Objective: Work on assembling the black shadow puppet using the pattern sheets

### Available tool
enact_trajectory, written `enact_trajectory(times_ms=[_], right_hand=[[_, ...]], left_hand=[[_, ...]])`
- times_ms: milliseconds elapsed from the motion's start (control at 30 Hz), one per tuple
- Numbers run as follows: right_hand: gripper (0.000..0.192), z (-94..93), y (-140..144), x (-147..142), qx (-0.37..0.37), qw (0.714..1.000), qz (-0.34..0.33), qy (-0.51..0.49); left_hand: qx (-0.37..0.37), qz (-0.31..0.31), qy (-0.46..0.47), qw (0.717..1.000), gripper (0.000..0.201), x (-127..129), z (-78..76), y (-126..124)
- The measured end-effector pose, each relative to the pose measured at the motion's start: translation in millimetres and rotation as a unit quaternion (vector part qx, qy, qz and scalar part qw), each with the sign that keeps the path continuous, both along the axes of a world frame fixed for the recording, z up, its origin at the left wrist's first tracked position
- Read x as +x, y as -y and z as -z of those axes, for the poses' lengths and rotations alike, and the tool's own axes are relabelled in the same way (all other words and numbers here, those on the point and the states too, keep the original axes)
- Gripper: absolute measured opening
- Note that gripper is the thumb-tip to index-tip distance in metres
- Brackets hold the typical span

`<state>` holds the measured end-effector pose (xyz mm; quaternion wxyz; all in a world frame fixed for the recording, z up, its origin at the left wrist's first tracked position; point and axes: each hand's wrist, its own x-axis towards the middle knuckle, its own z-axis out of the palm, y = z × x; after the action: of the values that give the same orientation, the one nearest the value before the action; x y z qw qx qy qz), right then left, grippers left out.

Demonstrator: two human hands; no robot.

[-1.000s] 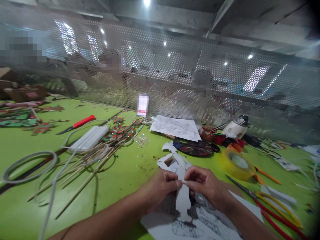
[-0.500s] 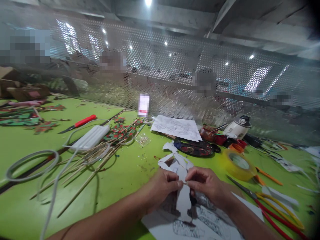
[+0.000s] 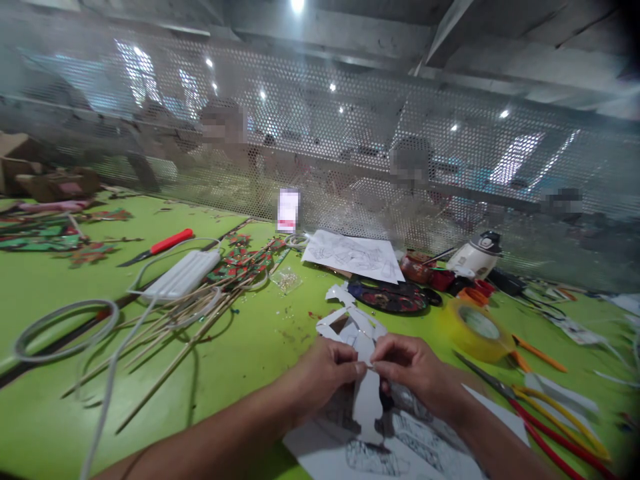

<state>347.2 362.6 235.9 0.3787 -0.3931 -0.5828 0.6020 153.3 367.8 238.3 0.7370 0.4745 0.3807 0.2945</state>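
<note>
Table: you sit at a bright green table (image 3: 240,347) | Barrier: a perforated metal mesh screen (image 3: 350,153) stands along its far edge, in front of you | Beyond: blurred figures and bright windows (image 3: 515,157) show through the holes | Overhead: grey concrete beams (image 3: 450,30), one ceiling lamp (image 3: 297,5) glaring, small spotlights dotted behind.

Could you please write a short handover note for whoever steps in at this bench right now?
Left hand and right hand: both pinch the white cut-out paper figure at its middle, fingertips meeting, above the printed black-and-white drawing sheet on the green table.
Within reach: yellow tape roll and red-and-yellow-handled scissors to the right, bamboo sticks to the left.
Done: figure is cut out.
Left: cannot tell; no stick or tape on it yet.
</note>
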Motion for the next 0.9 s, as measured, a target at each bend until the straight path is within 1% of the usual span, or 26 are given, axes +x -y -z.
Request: enact_trajectory(times_ms=[267,533,767,900], right_hand=[[0.02,0.3,-0.3,-0.3,-0.001,1.0,0.0,-0.003],[0.023,0.6,-0.3,-1.6,-0.013,1.0,0.006,-0.007],[0.023,-1.2,0.7,-2.3,-0.015,1.0,0.012,0.001],[0.023,-1.6,0.8,-3.2,-0.015,1.0,0.013,0.001]], left_hand=[[0.005,-0.002,0.018,1.0,0.048,0.1,-1.9,2.6],[-0.003,0.003,0.009,1.0,0.05,-0.2,-3.8,2.4],[-0.01,0.002,0.02,1.0,0.042,0.1,-4.6,2.7],[-0.016,-0.003,0.013,1.0,0.043,0.6,-5.2,3.5]])
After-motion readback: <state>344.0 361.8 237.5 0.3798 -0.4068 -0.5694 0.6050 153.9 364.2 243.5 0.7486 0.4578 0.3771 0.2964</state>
